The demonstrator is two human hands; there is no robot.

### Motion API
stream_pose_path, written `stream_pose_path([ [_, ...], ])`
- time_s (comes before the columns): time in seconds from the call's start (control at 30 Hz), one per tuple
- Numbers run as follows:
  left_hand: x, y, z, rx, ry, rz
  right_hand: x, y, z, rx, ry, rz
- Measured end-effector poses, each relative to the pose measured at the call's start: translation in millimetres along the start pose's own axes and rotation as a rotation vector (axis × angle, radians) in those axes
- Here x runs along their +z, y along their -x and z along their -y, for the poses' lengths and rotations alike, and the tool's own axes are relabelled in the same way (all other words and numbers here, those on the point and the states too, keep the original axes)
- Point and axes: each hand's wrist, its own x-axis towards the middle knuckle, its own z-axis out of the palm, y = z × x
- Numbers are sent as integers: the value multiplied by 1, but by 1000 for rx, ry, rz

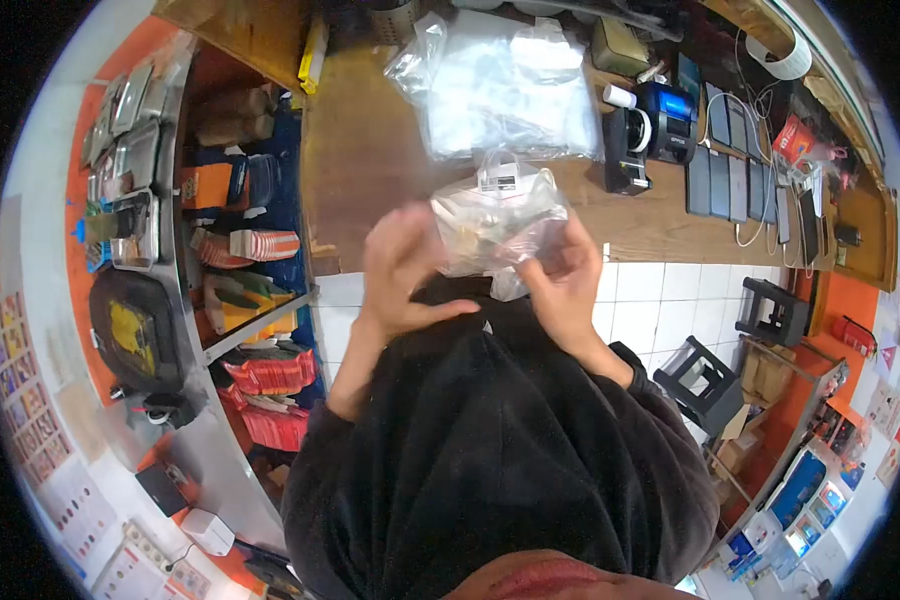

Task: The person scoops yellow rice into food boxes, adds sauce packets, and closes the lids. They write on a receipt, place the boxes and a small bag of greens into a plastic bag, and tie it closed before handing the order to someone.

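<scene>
A clear plastic bag (490,232) with a white printed label (498,180) at its top hangs in front of me at the table's near edge. What lies inside the bag is too blurred to name. My right hand (562,282) pinches the bag's lower right side between thumb and fingers. On the left of the bag, my left hand (402,265) has its thumb stretched away from the fingers; the fingertips are smeared by motion. Beyond the bag, a stack of clear plastic bags (510,95) lies on the wooden table (360,150).
Right of the stack stand a black tape dispenser (625,150) and a small black printer (667,120). Several phones (730,185) with white cables lie farther right. Shelves with orange and red packets (270,375) stand at left. A black stool (700,385) is on the tiled floor.
</scene>
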Motion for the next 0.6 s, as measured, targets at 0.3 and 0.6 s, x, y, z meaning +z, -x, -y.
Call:
stream_pose_path([
  [0.3,83,24,69,-106,-71,349,-86,-27,71,-364,1174,364],
  [0.6,73,15,64,-132,87,477,-122,-84,-107,-170,967,723],
])
